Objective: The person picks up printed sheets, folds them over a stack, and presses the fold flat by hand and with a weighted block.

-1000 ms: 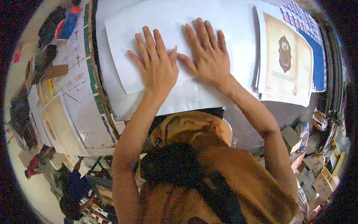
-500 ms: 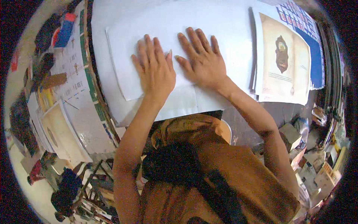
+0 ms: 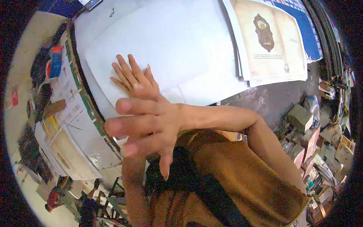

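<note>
My left hand (image 3: 138, 79) lies flat on a large white paper sheet (image 3: 177, 49), fingers spread, holding nothing. Raised off the table, my right hand (image 3: 151, 126) reaches across to the left, close to the camera, with its fingers apart and no object in it. It covers my left wrist and part of the left forearm. To the right of the sheet is a stack of printed pages (image 3: 280, 56); its top page is aged-looking beige with a picture of an ornate wall clock.
Blue printed paper (image 3: 312, 41) lies beyond the stack. On the left stands another table (image 3: 81, 121) with a beige printed page (image 3: 70, 153), and a blue and red object (image 3: 56, 62). Boxes and cluttered papers (image 3: 302, 117) fill the lower right. People (image 3: 89, 208) are at the lower left.
My right hand has lifted off the paper and swung left and nearer to me, over my left wrist. My left hand stays flat on the sheet. The whole view has shifted.
</note>
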`<state>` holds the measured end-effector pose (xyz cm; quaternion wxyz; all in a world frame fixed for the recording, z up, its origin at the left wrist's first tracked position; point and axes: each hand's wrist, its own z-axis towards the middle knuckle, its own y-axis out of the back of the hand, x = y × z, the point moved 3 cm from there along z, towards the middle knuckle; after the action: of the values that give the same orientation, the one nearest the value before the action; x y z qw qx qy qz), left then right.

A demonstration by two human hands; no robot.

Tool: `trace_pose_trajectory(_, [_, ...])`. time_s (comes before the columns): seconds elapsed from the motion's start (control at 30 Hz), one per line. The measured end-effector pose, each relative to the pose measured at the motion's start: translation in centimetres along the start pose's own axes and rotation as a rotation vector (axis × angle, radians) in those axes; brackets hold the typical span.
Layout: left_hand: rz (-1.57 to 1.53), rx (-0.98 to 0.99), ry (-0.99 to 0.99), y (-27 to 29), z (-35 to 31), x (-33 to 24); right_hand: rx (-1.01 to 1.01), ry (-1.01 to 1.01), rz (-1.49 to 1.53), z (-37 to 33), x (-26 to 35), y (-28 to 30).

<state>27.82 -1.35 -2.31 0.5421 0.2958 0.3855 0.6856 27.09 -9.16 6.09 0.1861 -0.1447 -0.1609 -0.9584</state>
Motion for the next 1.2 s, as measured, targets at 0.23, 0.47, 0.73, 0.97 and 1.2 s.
trace_pose_trajectory(0.23, [-0.074, -0.14, -0.069, -3.5, 0.4, 0.4, 0.305, -0.5, 0.046, -7.0, -8.7, 0.1])
trace_pose_trajectory(0.47, [0.042, 0.246, 0.0, -3.7, -0.5, 1.9, 0.463, -0.267, 0.081, -3.9, -2.3, 1.0])
trace_pose_trajectory(0.73, [0.111, 0.264, 0.055, -2.4, -0.4, 1.0, 0.344, -0.535, -0.088, -5.1, -7.7, 1.4])
trace_pose_trajectory(0.97, [0.011, 0.434, -0.092, -4.7, 0.9, 1.0, 0.179, -0.329, 0.028, -4.1, -8.1, 3.8])
trace_pose_trajectory(1.2, [-0.067, 0.241, -0.015, -4.0, -1.5, 2.3, 0.173, -0.394, -0.137, -6.5, -9.4, 4.7])
